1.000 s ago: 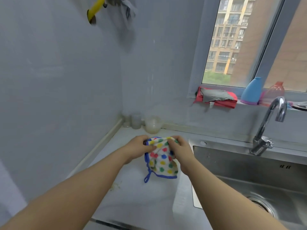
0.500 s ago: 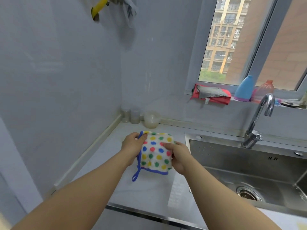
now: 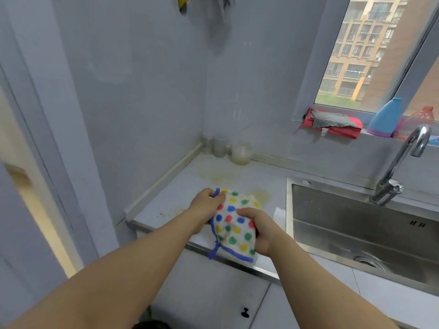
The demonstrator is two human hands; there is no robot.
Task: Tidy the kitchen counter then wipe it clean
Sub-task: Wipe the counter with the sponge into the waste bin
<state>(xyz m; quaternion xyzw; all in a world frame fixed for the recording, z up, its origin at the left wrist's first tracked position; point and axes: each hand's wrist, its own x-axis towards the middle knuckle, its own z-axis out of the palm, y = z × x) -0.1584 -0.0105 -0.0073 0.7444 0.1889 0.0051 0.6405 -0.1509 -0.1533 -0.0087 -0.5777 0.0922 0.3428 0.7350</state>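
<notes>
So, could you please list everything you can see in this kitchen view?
counter: one, pale, yellowish stains, along left wall
sink: one, steel, right of counter
tap: one, chrome, behind sink
jars: about three, clear, counter's back corner
window: one, grey frame, upper right
folded cloths: two, red and grey, on its sill
blue bottle: one, blue, sill
pink bottle: one, pink, beside the blue one
spotted cloth: one, white with coloured dots, blue trim, held above counter
left hand: grips cloth's top edge
right hand: grips cloth's right side
</notes>
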